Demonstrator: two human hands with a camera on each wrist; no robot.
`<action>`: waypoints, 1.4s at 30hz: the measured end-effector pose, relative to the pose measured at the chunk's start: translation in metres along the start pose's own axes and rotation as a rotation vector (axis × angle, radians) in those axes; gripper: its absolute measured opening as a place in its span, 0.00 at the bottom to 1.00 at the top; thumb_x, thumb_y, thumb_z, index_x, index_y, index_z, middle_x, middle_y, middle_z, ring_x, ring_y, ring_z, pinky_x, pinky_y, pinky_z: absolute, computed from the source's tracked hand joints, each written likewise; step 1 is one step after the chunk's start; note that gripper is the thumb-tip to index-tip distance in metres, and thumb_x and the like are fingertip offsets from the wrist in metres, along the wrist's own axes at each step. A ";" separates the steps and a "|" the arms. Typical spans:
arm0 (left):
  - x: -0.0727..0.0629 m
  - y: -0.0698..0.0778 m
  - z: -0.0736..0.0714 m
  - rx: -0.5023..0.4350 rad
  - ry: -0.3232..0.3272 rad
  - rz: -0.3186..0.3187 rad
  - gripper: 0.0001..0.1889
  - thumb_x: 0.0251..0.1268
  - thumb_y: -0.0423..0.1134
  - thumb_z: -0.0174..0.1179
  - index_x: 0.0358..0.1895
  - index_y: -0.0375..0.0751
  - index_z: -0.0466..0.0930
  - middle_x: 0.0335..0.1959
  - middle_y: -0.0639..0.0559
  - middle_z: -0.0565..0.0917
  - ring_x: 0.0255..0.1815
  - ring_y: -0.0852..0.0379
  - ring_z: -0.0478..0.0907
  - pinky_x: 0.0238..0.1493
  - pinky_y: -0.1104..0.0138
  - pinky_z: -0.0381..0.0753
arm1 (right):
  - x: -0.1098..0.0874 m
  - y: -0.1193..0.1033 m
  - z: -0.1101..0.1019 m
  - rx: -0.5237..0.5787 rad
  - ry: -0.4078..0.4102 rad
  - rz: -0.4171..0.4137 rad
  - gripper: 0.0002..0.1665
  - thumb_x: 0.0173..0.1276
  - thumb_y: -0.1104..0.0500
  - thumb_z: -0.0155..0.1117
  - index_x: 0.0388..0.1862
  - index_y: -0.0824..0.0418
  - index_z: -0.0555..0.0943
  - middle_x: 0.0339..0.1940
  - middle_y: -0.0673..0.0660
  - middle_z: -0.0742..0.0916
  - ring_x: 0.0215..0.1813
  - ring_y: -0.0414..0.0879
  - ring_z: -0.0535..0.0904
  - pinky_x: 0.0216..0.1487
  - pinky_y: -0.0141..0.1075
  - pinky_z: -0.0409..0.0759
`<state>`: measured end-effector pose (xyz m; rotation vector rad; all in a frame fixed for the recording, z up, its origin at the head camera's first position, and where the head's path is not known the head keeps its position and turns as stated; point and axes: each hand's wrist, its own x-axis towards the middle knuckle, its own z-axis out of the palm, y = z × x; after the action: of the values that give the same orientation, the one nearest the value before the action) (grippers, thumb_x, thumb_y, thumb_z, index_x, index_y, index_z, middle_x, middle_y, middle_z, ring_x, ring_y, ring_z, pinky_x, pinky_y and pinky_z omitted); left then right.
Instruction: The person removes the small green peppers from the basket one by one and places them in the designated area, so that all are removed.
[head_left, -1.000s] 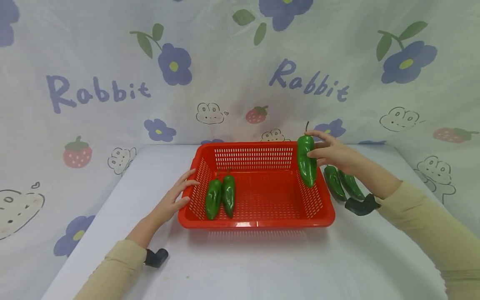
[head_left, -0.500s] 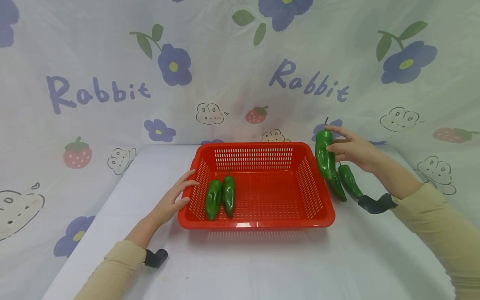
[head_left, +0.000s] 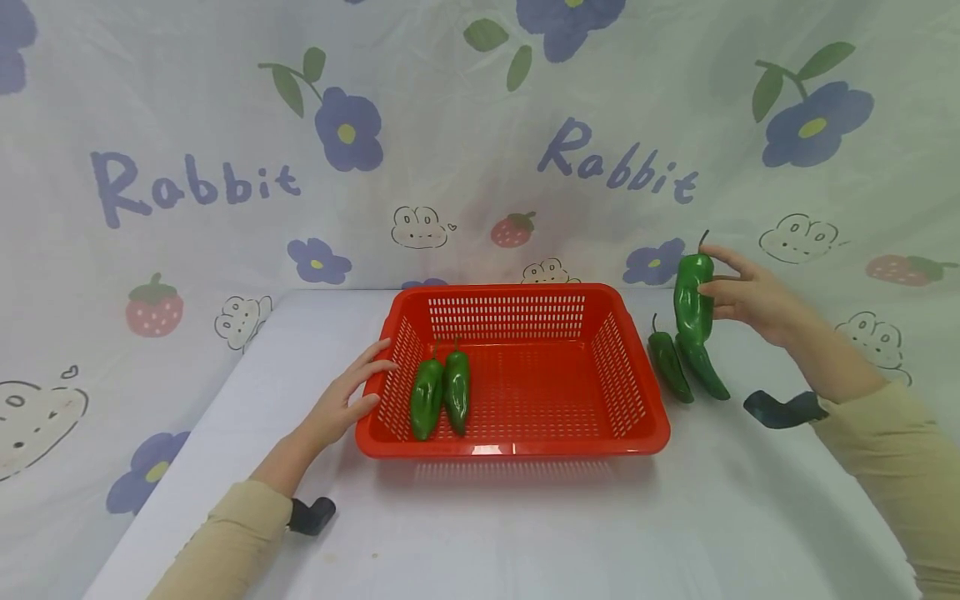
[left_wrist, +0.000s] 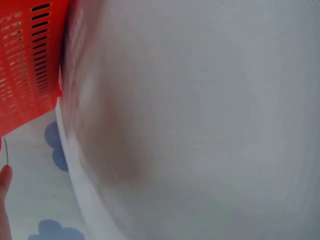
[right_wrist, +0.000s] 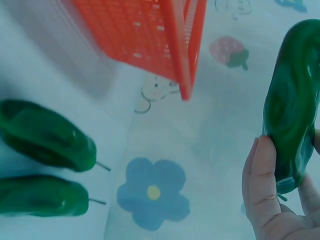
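My right hand (head_left: 757, 302) holds a long green pepper (head_left: 692, 292) upright by its top, stem up, above the table right of the basket. In the right wrist view the fingers (right_wrist: 262, 185) grip this held pepper (right_wrist: 292, 110) around its stem end. Below it lie two more green peppers: one beside the basket (head_left: 670, 367), the other (head_left: 702, 369) partly covered by the held one. My left hand (head_left: 341, 404) rests on the left rim of the red basket (head_left: 513, 448), fingers extended over the edge. Inside, two green peppers (head_left: 427, 400) lie side by side at the left.
The basket stands on a white table (head_left: 525, 533). Behind it hangs a patterned cloth (head_left: 465, 125) with flowers, rabbits and lettering. A black wrist mount (head_left: 783, 410) shows below the right wrist.
My right hand has carried the pepper from over the basket's right wall rightward, past the first table pepper to above the second. The left hand has stayed in place.
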<state>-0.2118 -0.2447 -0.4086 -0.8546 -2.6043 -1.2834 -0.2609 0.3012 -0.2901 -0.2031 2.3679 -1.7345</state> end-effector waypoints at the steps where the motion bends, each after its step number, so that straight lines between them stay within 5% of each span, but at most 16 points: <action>1: 0.000 0.000 0.000 0.001 0.002 0.002 0.22 0.57 0.34 0.51 0.58 0.39 0.70 0.71 0.46 0.55 0.71 0.41 0.50 0.54 0.42 0.68 | -0.001 0.002 -0.002 -0.006 0.014 0.004 0.43 0.68 0.63 0.51 0.74 0.52 0.42 0.34 0.37 0.83 0.35 0.37 0.82 0.42 0.26 0.77; 13: 0.001 0.003 0.000 0.011 0.026 0.033 0.23 0.55 0.31 0.51 0.57 0.40 0.71 0.71 0.46 0.57 0.70 0.46 0.53 0.52 0.53 0.73 | -0.001 0.027 -0.035 0.143 0.038 0.035 0.47 0.67 0.66 0.51 0.73 0.56 0.33 0.32 0.40 0.83 0.34 0.35 0.82 0.37 0.24 0.77; 20: 0.001 0.002 0.001 0.006 0.027 0.032 0.23 0.55 0.30 0.51 0.57 0.39 0.71 0.71 0.46 0.57 0.70 0.46 0.53 0.53 0.73 0.69 | 0.000 0.041 -0.039 -0.068 0.104 0.082 0.48 0.68 0.57 0.52 0.71 0.66 0.32 0.32 0.33 0.78 0.35 0.30 0.80 0.39 0.23 0.77; 31: 0.002 0.036 -0.001 0.042 0.034 0.042 0.21 0.53 0.25 0.49 0.53 0.27 0.70 0.67 0.31 0.58 0.66 0.35 0.54 0.55 0.74 0.66 | 0.000 0.071 -0.045 -0.166 0.126 0.079 0.48 0.68 0.57 0.53 0.70 0.71 0.34 0.30 0.31 0.78 0.34 0.30 0.79 0.39 0.23 0.77; 34: 0.001 0.026 0.000 0.044 0.036 0.033 0.21 0.53 0.25 0.49 0.54 0.29 0.70 0.68 0.35 0.58 0.67 0.39 0.54 0.54 0.74 0.67 | -0.001 0.076 -0.046 -0.184 0.127 0.102 0.49 0.68 0.56 0.53 0.71 0.69 0.33 0.32 0.32 0.77 0.35 0.29 0.78 0.39 0.23 0.76; 38: 0.000 0.008 0.002 0.050 0.034 0.025 0.23 0.53 0.26 0.50 0.56 0.35 0.70 0.70 0.42 0.57 0.69 0.45 0.54 0.53 0.75 0.67 | -0.002 0.081 -0.045 -0.213 0.125 0.112 0.49 0.68 0.54 0.53 0.71 0.68 0.33 0.49 0.54 0.76 0.35 0.26 0.76 0.39 0.22 0.75; 42: 0.000 0.011 0.001 0.046 0.034 0.029 0.22 0.53 0.26 0.50 0.56 0.33 0.70 0.70 0.40 0.57 0.69 0.43 0.54 0.55 0.70 0.68 | -0.002 0.088 -0.046 -0.239 0.121 0.088 0.47 0.69 0.54 0.51 0.71 0.70 0.34 0.60 0.76 0.63 0.34 0.24 0.74 0.38 0.21 0.75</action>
<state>-0.2057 -0.2382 -0.4014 -0.8516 -2.5750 -1.2153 -0.2695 0.3703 -0.3605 -0.0291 2.6266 -1.4612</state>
